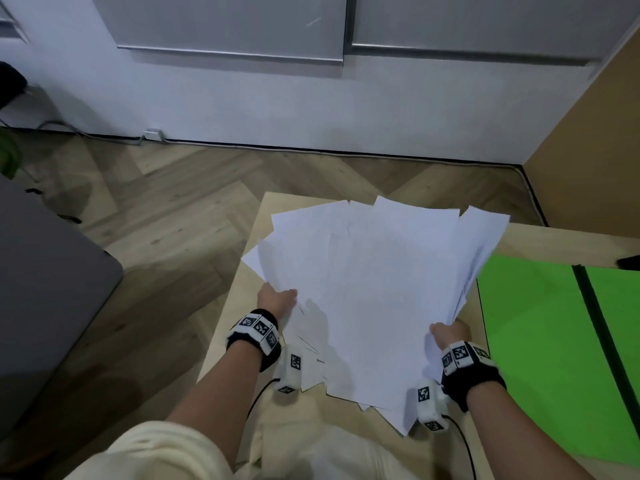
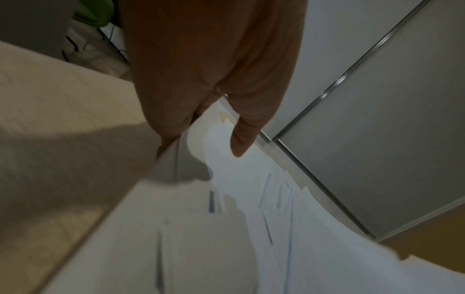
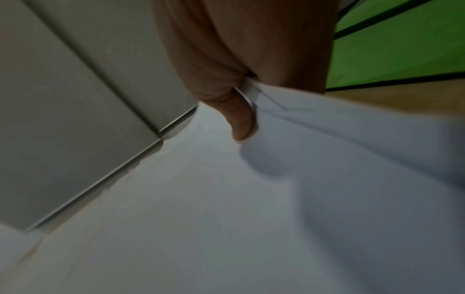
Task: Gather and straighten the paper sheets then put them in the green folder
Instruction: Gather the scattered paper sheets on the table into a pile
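A loose, fanned stack of white paper sheets [image 1: 374, 285] is held up off the light wooden table [image 1: 239, 327], tilted toward me, its edges uneven. My left hand [image 1: 277, 301] grips the stack's left edge, thumb on top and fingers underneath. The same pinch appears in the left wrist view, my left hand [image 2: 214, 123] on the paper sheets [image 2: 251, 199]. My right hand [image 1: 448, 332] grips the stack's lower right edge. In the right wrist view my right hand [image 3: 245, 103] pinches the paper sheets [image 3: 251, 199]. The green folder [image 1: 554, 351] lies open on the table to the right, also seen as the green folder [image 3: 392, 49].
A grey sofa edge [image 1: 41, 271] stands to the left on the wooden floor [image 1: 166, 195]. A white wall with grey cabinet panels [image 1: 242, 29] runs behind. A brown panel [image 1: 588, 140] stands at the right. A small dark object [image 1: 628, 261] lies at the table's far right.
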Tool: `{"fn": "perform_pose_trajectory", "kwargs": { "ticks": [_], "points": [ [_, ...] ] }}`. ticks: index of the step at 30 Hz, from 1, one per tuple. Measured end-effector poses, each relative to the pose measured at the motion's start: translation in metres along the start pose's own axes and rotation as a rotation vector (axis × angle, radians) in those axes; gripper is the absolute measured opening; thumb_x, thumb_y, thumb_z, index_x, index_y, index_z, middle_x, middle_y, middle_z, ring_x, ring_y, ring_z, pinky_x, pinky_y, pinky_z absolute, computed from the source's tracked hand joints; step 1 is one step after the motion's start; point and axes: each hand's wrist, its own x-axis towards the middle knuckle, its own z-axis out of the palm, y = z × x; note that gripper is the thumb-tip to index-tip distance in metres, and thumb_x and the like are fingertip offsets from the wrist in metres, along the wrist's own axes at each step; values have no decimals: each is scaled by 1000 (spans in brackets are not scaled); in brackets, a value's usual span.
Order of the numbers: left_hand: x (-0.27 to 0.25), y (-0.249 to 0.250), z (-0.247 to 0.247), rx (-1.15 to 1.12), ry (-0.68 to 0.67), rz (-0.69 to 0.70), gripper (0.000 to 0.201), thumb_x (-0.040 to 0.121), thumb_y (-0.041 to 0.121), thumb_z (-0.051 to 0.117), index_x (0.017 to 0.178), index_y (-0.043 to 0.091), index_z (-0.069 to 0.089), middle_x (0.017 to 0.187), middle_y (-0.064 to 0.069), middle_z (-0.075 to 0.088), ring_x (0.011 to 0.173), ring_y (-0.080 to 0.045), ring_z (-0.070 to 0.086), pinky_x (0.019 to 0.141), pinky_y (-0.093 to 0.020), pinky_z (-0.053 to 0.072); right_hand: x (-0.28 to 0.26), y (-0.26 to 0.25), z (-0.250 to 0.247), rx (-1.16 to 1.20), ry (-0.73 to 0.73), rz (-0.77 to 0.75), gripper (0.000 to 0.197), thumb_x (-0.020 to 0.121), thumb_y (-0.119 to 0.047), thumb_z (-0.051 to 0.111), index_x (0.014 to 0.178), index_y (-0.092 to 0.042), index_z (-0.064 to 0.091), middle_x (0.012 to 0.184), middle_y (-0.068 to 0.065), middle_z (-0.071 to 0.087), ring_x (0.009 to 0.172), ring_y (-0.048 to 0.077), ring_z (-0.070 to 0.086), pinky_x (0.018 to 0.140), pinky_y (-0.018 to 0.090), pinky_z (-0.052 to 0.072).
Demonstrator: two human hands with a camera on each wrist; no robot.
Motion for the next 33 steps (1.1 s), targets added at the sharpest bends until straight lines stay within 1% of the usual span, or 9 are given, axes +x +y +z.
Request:
{"fn": "perform_pose_trajectory", "kwargs": {
  "ticks": [4,8,11,16,20,25,28,29,33],
  "points": [
    [21,-9,13,140,102,15,68,62,24,73,121,-5,53,118,-21,62,100,-37,65,82,-44,58,-6,-11,17,-57,39,-74,14,78,4,55,90,11,51,105,27,60,87,34,61,73,32,45],
    [10,8,17,335,207,14,56,74,33,68,114,-5,56,120,-20,54,101,-40,60,86,-47,55,-11,-19,27,-60,15,-127,33,75,4,59,105,16,56,112,28,61,101,39,63,82,40,50],
    [2,20,18,561,296,-34,41,84,30,56,110,-2,58,123,-20,45,110,-38,50,94,-46,46,-16,-23,28,-75,44,-121,43,74,-6,69,113,8,58,117,23,61,104,38,62,86,39,51],
    [-4,40,25,585,231,-113,37,83,16,59,112,-4,49,123,-20,44,110,-37,52,85,-39,46,-22,-31,27,-63,71,-33,68,73,-16,76,128,7,43,134,24,47,116,39,55,91,42,46],
    [-2,51,29,496,206,-162,35,80,16,62,108,0,49,126,-19,46,114,-35,53,96,-41,48,-24,-34,27,64,-2,29,73,77,-9,73,137,6,35,141,20,46,126,34,49,101,39,41],
    [0,51,20,345,193,-171,44,74,18,64,113,-1,54,115,-17,63,93,-35,65,78,-36,56,-27,-31,37,180,-168,45,53,82,7,62,130,12,41,137,26,47,123,38,51,103,47,42],
    [-2,48,15,335,166,-165,40,82,13,61,117,-3,51,120,-16,61,104,-35,63,82,-33,51,-29,-29,35,-9,-204,-4,6,82,6,60,84,11,57,110,27,62,112,41,59,92,45,48],
    [-5,46,14,329,149,-172,43,83,12,60,121,-4,49,119,-16,60,104,-35,62,83,-32,50,-28,-28,33,-67,-217,-37,5,82,6,60,82,10,58,104,24,64,110,40,60,89,40,49],
    [-10,29,1,231,-1,-214,47,80,13,62,121,-7,52,106,-15,64,89,-27,60,74,-27,44,-23,-19,21,-272,-307,-60,46,81,-9,67,122,8,54,127,19,57,112,31,57,96,34,44]
  ]
}}
